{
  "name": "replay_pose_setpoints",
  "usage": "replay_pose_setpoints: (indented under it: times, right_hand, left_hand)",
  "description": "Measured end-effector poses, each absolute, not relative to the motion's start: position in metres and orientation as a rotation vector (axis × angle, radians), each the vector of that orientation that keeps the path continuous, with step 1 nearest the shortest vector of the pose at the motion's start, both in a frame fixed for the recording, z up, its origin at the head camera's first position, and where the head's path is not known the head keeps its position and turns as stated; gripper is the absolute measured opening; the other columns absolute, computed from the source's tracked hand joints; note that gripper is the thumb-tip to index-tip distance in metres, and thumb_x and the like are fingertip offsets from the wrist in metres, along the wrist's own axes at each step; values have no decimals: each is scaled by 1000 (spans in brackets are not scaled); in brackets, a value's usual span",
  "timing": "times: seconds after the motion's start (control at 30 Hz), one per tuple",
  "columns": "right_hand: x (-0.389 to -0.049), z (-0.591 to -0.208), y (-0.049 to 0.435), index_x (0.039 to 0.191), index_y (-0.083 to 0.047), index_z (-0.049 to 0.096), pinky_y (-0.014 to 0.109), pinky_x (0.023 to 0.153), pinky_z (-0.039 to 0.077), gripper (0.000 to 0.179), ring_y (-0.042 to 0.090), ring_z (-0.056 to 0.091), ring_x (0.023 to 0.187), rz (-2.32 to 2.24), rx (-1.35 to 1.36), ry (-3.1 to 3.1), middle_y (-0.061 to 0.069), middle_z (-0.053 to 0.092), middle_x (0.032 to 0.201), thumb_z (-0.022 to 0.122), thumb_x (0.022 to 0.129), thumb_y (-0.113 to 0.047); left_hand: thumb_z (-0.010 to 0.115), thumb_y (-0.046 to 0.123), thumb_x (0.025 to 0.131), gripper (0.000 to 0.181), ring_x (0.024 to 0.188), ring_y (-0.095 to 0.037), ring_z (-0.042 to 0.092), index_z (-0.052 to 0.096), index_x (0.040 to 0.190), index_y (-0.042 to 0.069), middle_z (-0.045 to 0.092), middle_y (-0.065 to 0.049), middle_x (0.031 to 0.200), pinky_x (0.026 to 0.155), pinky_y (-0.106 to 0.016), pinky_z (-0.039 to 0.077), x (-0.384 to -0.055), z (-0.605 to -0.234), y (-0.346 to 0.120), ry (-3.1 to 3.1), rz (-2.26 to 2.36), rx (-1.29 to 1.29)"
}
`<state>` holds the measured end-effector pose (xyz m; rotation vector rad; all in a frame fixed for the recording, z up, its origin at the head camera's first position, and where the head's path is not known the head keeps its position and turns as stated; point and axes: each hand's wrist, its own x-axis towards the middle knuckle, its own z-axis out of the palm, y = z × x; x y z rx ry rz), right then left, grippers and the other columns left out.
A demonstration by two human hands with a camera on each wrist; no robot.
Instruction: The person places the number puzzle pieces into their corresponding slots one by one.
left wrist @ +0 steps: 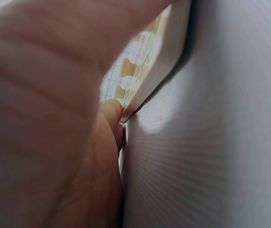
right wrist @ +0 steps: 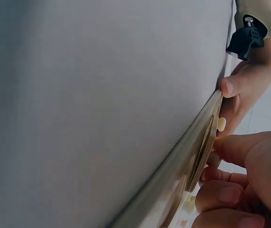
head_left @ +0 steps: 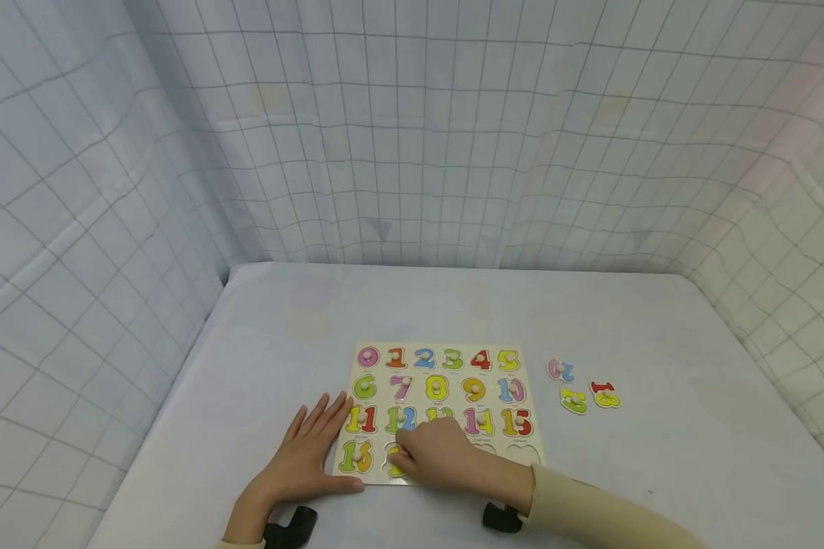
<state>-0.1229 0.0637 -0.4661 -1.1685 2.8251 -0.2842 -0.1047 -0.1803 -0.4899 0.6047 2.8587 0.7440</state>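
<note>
A wooden number puzzle board (head_left: pixel 457 374) lies on the table with knobbed number pieces in its upper rows. My left hand (head_left: pixel 300 463) has its fingers spread along the board's left edge, thumb at the front left corner. Over the bottom row, my right hand (head_left: pixel 441 454) pinches a partly yellow number piece (head_left: pixel 395 465) between thumb and fingers. The right wrist view shows this puzzle piece (right wrist: pixel 203 151) slightly tilted at the board's surface; its number is mostly hidden by the hand. Left of it sits the 16 piece (head_left: pixel 355 457).
Three loose pieces lie right of the board: a pink and blue one (head_left: pixel 560 370), a green and yellow one (head_left: pixel 574 401), and a red and yellow one (head_left: pixel 605 395). An unfilled recess (head_left: pixel 523 455) shows at the board's front right. White gridded curtains (head_left: pixel 412 137) surround the table.
</note>
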Motion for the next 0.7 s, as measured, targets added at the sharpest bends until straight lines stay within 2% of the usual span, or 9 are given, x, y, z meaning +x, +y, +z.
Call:
replay_pose_setpoints:
  times: [0.43, 0.7]
  right_hand:
    - [-123, -460, 53, 72, -20, 54, 22, 44, 24, 33, 6, 34, 43, -192, -1123, 2820, -10, 36, 49, 55, 94, -44]
    - [-123, -461, 53, 71, -21, 53, 23, 44, 25, 35, 6, 34, 43, -144, -1111, 2829, -9, 37, 49, 54, 94, -47]
  left_hand:
    - [68, 74, 63, 117, 142, -30, 9, 26, 151, 10, 19, -7, 156, 111, -53, 1, -104, -488, -182, 2877, 750, 612]
    - [67, 75, 64, 117, 143, -30, 7, 25, 151, 10, 18, -6, 157, 111, -53, -1, -105, -487, -180, 2844, 740, 600]
